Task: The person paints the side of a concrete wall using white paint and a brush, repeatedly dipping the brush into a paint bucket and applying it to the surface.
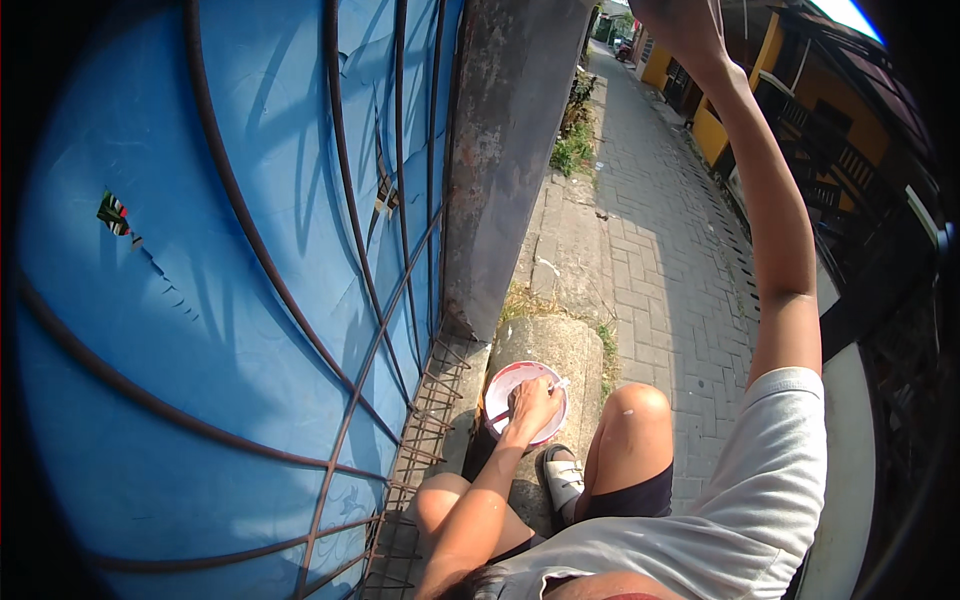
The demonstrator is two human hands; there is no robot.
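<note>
A round bucket (487,400) with a pale inside and red smears round its rim stands on the concrete ledge between my legs. Over its mouth my left hand (536,408) is closed, fingers curled downward. A small white piece shows by the fingertips, and something dark lies beside the hand inside the bucket; what the fingers grip is hidden. My right arm stretches up and forward, lifting my right hand (685,28) to the top edge of the picture. The fingers of that hand are cut off, so its grip cannot be seen.
At left, rusty bars (222,190) cross a torn blue sheet (150,330), beside a grey concrete pillar (500,150). Short metal rods (425,405) jut out near the ledge (555,340). A paved lane (650,260) runs along the right, past yellow buildings (710,130).
</note>
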